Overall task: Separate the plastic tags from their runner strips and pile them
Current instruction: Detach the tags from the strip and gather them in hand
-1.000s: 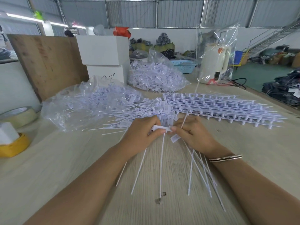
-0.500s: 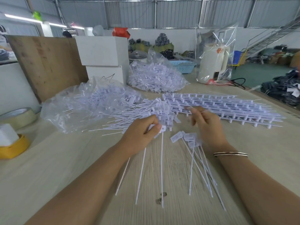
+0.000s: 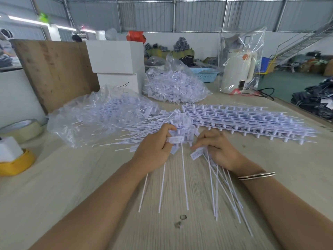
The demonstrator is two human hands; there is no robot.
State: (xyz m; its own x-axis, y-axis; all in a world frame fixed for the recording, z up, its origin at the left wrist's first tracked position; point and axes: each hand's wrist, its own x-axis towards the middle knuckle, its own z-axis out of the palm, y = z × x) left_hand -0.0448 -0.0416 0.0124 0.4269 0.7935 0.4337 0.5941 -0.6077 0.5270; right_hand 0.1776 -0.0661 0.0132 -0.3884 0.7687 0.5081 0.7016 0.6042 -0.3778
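My left hand (image 3: 155,150) grips a small bunch of white plastic tags (image 3: 175,139) by their flat heads, and their long thin tails hang toward me over the table. My right hand (image 3: 216,150) rests on a fan of loose separated tags (image 3: 218,184) lying on the table, fingers curled over their heads. Just beyond both hands lies a messy pile of loose tags (image 3: 153,127). Several runner strips with tags still attached (image 3: 248,121) are stacked flat at the right.
Two clear bags of tags sit behind, a near bag (image 3: 93,116) at left and a far bag (image 3: 173,87). White boxes (image 3: 115,58), a wooden board (image 3: 54,69), tape rolls (image 3: 19,130) and a bagged kettle (image 3: 237,69) stand around the table's far and left sides.
My right hand pulled away from the left, reached toward the runner strips, then came back down onto the fan of separated tags. My left hand kept its bunch.
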